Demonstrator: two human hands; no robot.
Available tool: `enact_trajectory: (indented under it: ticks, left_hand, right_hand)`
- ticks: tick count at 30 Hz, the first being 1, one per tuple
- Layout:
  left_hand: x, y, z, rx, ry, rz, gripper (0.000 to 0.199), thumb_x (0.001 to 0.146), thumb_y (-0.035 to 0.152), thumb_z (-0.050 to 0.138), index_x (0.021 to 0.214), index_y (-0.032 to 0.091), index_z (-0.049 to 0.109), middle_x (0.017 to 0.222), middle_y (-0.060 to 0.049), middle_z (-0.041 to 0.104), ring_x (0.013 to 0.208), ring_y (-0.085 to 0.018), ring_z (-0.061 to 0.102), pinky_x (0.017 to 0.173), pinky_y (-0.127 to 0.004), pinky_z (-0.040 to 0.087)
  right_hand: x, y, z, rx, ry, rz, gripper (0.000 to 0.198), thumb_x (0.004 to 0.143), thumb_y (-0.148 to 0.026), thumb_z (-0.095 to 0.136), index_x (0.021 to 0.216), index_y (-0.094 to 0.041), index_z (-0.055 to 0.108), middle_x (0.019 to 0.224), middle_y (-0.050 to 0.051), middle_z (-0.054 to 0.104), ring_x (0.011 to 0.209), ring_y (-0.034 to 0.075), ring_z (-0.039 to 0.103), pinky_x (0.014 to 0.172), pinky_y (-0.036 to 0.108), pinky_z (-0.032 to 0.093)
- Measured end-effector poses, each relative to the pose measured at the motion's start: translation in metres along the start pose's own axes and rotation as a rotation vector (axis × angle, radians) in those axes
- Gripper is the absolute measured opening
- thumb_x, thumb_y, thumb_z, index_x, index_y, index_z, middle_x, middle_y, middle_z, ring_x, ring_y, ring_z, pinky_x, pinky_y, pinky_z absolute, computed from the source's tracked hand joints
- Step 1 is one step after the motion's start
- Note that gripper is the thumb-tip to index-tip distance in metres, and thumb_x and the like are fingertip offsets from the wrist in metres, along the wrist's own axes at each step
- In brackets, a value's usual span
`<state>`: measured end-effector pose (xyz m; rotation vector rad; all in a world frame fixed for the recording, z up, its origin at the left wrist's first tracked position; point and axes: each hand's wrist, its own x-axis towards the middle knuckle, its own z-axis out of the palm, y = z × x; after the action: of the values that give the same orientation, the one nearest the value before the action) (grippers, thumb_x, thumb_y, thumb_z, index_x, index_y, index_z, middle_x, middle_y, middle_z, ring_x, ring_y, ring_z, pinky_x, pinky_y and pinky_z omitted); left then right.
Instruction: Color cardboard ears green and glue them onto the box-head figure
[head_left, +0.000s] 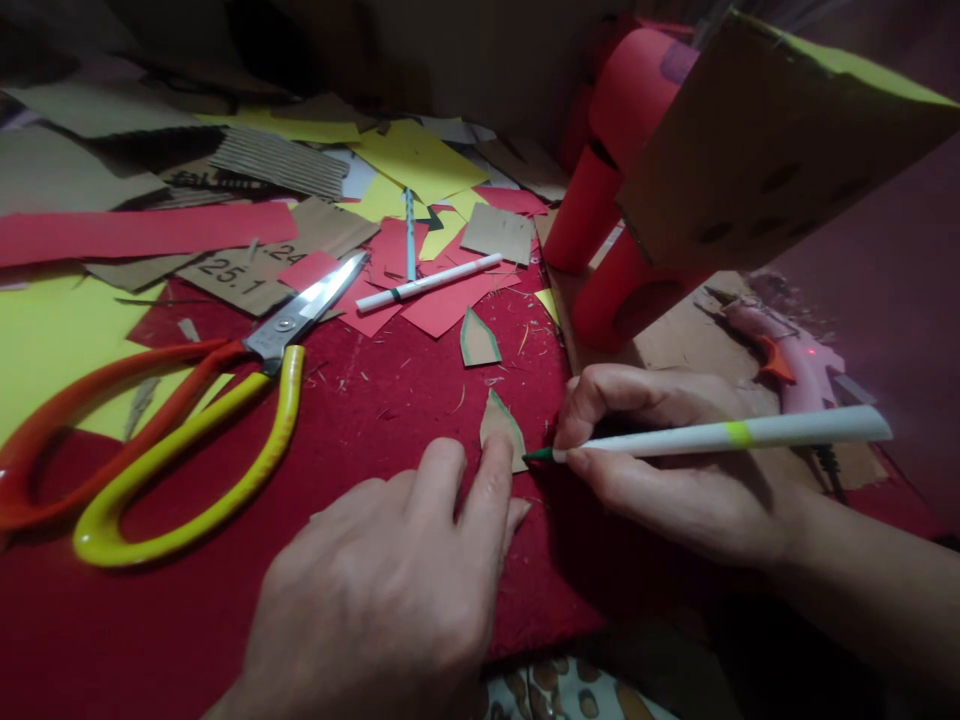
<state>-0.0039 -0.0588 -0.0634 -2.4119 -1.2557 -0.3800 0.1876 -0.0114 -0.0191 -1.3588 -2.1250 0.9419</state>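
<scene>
My right hand [675,460] pinches a white felt-tip pen [675,436] with a lime-green band. Its green tip touches the right edge of a small pointed cardboard piece [501,428]. This piece has green along part of its edge. My left hand [397,570] rests on the red cloth, its index finger stretched out and pressing the piece down; its other fingers are bent and partly hidden. Just beyond lies a second pointed cardboard piece [480,338] with a green outline. A white pen cap or pen with a dark band [429,283] lies farther back.
Large scissors [281,325] with orange and yellow handles lie at left, blades slightly apart. Paper and cardboard scraps [420,160] cover the back. At right stand red paper tubes with a cardboard box [780,150] and a pink glue gun [795,350], its red light lit.
</scene>
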Motion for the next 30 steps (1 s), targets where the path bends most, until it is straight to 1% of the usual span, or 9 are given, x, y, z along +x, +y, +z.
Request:
enact_trajectory:
  ticks: [3, 7, 12, 14, 19, 21, 25, 28, 30]
  left_hand:
    - [-0.0011, 0.0, -0.0001, 0.007, -0.01, 0.004, 0.045, 0.088, 0.034, 0.048, 0.128, 0.014, 0.053, 0.07, -0.002, 0.056, 0.047, -0.018, 0.047, 0.044, -0.032, 0.029]
    - [-0.003, -0.0007, -0.0015, 0.008, -0.018, 0.001, 0.048, 0.088, 0.036, 0.047, 0.13, 0.013, 0.052, 0.074, -0.003, 0.058, 0.047, -0.018, 0.048, 0.043, -0.032, 0.031]
    - [-0.003, -0.0011, -0.0017, 0.004, -0.004, 0.001, 0.048, 0.088, 0.037, 0.047, 0.13, 0.014, 0.052, 0.071, -0.002, 0.056, 0.047, -0.018, 0.047, 0.044, -0.032, 0.03]
    - [-0.0026, -0.0008, -0.0012, 0.012, 0.002, -0.007, 0.049, 0.088, 0.037, 0.047, 0.132, 0.015, 0.049, 0.07, -0.002, 0.056, 0.047, -0.017, 0.046, 0.044, -0.032, 0.029]
    - [-0.0028, 0.0004, -0.0001, 0.015, -0.003, -0.001, 0.049, 0.087, 0.035, 0.048, 0.132, 0.015, 0.049, 0.072, -0.002, 0.058, 0.047, -0.017, 0.047, 0.044, -0.032, 0.029]
    - [-0.0029, 0.0002, 0.0004, 0.012, -0.005, 0.001, 0.049, 0.087, 0.037, 0.049, 0.131, 0.014, 0.051, 0.073, -0.003, 0.058, 0.048, -0.018, 0.048, 0.043, -0.032, 0.03]
    - [-0.002, -0.001, 0.0018, 0.003, -0.005, 0.002, 0.051, 0.086, 0.039, 0.048, 0.13, 0.013, 0.051, 0.071, -0.003, 0.057, 0.046, -0.017, 0.046, 0.043, -0.032, 0.03]
    - [-0.0011, -0.0013, 0.0017, 0.003, -0.001, -0.004, 0.051, 0.087, 0.037, 0.048, 0.133, 0.015, 0.049, 0.072, -0.003, 0.057, 0.047, -0.018, 0.047, 0.043, -0.032, 0.029]
    - [-0.001, -0.0009, 0.0007, -0.005, 0.001, -0.006, 0.05, 0.088, 0.036, 0.047, 0.133, 0.015, 0.049, 0.071, -0.002, 0.057, 0.047, -0.018, 0.047, 0.043, -0.032, 0.029]
  right_hand:
    - [0.0006, -0.0006, 0.001, 0.028, 0.012, -0.01, 0.013, 0.066, -0.003, 0.055, 0.065, -0.016, 0.057, 0.052, -0.005, 0.055, 0.044, 0.006, 0.047, 0.038, 0.014, 0.033]
    - [0.0011, -0.0017, 0.0019, 0.045, 0.05, -0.028, 0.012, 0.068, -0.004, 0.057, 0.065, -0.016, 0.057, 0.051, -0.006, 0.054, 0.043, 0.005, 0.046, 0.037, 0.014, 0.031]
    - [-0.0006, -0.0004, 0.0006, -0.025, -0.007, 0.0, 0.011, 0.068, -0.006, 0.056, 0.067, -0.017, 0.058, 0.051, -0.005, 0.055, 0.043, 0.006, 0.045, 0.037, 0.014, 0.032]
    - [-0.0012, 0.0005, 0.0002, -0.029, -0.023, -0.02, 0.011, 0.067, -0.006, 0.055, 0.065, -0.017, 0.057, 0.052, -0.004, 0.056, 0.043, 0.006, 0.045, 0.038, 0.015, 0.033]
    - [-0.0015, 0.0012, 0.0014, 0.044, 0.024, -0.004, 0.013, 0.067, -0.005, 0.054, 0.063, -0.017, 0.056, 0.052, -0.004, 0.056, 0.045, 0.007, 0.049, 0.039, 0.015, 0.035]
    - [-0.0015, 0.0009, 0.002, 0.021, 0.039, 0.003, 0.012, 0.068, -0.006, 0.055, 0.064, -0.017, 0.056, 0.053, -0.004, 0.057, 0.044, 0.007, 0.048, 0.039, 0.015, 0.035]
    - [-0.0022, 0.0009, 0.0013, -0.057, 0.015, -0.03, 0.009, 0.069, -0.008, 0.056, 0.067, -0.017, 0.058, 0.058, -0.002, 0.06, 0.045, 0.007, 0.048, 0.039, 0.016, 0.034]
    - [-0.0023, 0.0015, 0.0004, -0.026, -0.019, -0.04, 0.011, 0.067, -0.006, 0.055, 0.065, -0.017, 0.057, 0.054, -0.004, 0.057, 0.043, 0.006, 0.046, 0.038, 0.015, 0.033]
    - [-0.0021, 0.0014, 0.0002, 0.012, 0.002, -0.027, 0.013, 0.066, -0.005, 0.054, 0.063, -0.017, 0.056, 0.051, -0.005, 0.056, 0.043, 0.006, 0.046, 0.038, 0.014, 0.033]
